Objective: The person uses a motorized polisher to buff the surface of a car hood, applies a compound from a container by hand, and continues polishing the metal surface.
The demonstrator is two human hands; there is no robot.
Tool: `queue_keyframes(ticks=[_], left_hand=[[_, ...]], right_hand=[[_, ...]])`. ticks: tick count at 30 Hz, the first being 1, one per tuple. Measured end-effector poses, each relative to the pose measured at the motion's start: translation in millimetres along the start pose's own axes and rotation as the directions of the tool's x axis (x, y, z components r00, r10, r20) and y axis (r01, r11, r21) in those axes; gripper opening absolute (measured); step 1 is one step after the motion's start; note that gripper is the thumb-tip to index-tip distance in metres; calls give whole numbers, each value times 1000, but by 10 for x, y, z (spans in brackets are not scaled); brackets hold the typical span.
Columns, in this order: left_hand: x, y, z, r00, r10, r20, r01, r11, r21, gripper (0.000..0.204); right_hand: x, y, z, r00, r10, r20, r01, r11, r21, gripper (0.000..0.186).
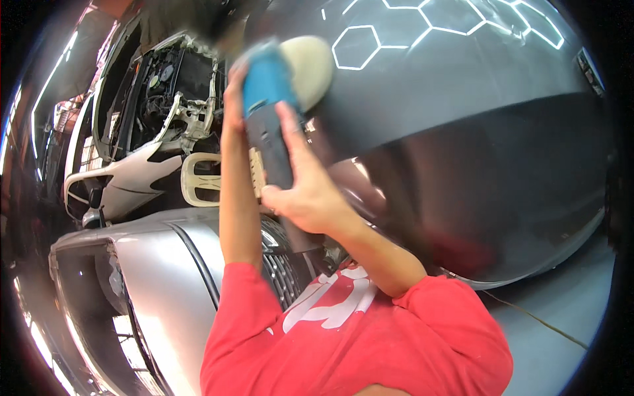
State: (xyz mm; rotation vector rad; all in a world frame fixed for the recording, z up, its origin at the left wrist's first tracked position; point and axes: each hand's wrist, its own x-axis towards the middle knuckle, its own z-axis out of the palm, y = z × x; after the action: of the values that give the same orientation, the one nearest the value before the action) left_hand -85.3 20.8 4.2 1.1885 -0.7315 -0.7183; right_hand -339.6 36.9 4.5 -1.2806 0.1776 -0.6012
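Both my hands hold a power polisher with a blue head and a dark grey body, raised in front of me. My left hand is wrapped around the left side of the blue head. Around the rear of the body closes my right hand, its index finger stretched along the casing. A round off-white pad, blurred, shows on the right of the head. It overlaps the edge of a glossy dark grey car panel that mirrors hexagonal lights; whether it touches the paint I cannot tell.
At the lower left stands a silver car with a dark grille. Beyond it is a white car with its engine bay exposed, and a cream plastic chair. A thin cord lies on the grey floor at right.
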Motion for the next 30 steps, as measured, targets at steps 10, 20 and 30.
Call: queue_keyframes(ticks=[10, 20, 30], left_hand=[[145, -11, 1936, 992, 89, 90, -103, 979, 178, 76], [-397, -230, 177, 985, 108, -131, -112, 993, -25, 50], [-1184, -531, -960, 949, 59, -310, -83, 994, -65, 48]], right_hand=[[-607, -871, -608, 950, 19, -312, -2, 998, 55, 107], [-257, 140, -106, 993, 73, 91, -73, 997, -10, 111], [-215, 604, 226, 907, 176, 382, -201, 979, 24, 109]])
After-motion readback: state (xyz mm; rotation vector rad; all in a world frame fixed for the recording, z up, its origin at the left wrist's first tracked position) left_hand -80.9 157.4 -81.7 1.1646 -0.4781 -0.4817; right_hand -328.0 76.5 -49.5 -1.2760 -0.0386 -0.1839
